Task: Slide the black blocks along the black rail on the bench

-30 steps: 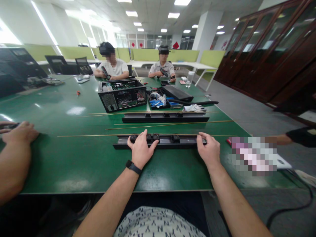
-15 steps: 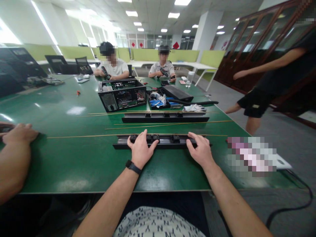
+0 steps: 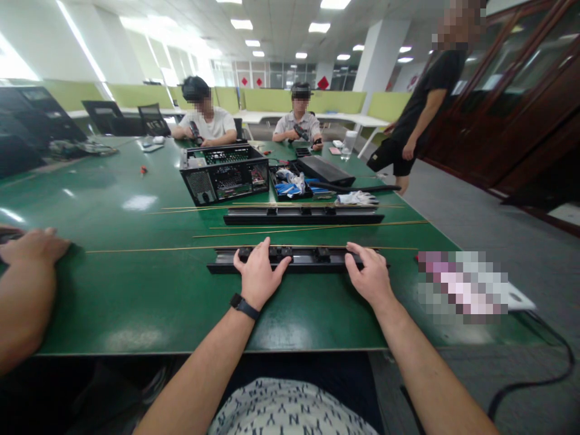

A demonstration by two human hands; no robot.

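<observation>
A green table (image 3: 181, 308) spreads out ahead. At 11 o'clock, the person's left hand (image 3: 260, 275), with a black watch (image 3: 244, 306) at the wrist, lies spread over a long black rail (image 3: 312, 268); whether it grips cannot be made out. At 1 o'clock, the right hand (image 3: 370, 275) arches over the rail's right end, thumb and forefinger apart; its grip is unclear too.

The rail lies crosswise at 12 o'clock, with dark blocks (image 3: 322, 254) in its channel, some partly hidden by the left hand. A thin gold rod (image 3: 136, 250) runs along its far side. At 10 o'clock is a neighbour's hand (image 3: 40, 244); at 2 o'clock, a blurred-out item (image 3: 466, 284).

Farther off at 12 o'clock, more gold rods (image 3: 317, 229) lie before a second black rail (image 3: 303, 220). Beyond, a computer case (image 3: 225, 181) sits at 11 o'clock, gloves (image 3: 290, 183) in a tray at 12, and a loose glove (image 3: 357, 199) at 1. Two people sit across the table, at 11 and 12; a third, in black, stands at 1 o'clock near dark wooden cabinets (image 3: 507, 115).
</observation>
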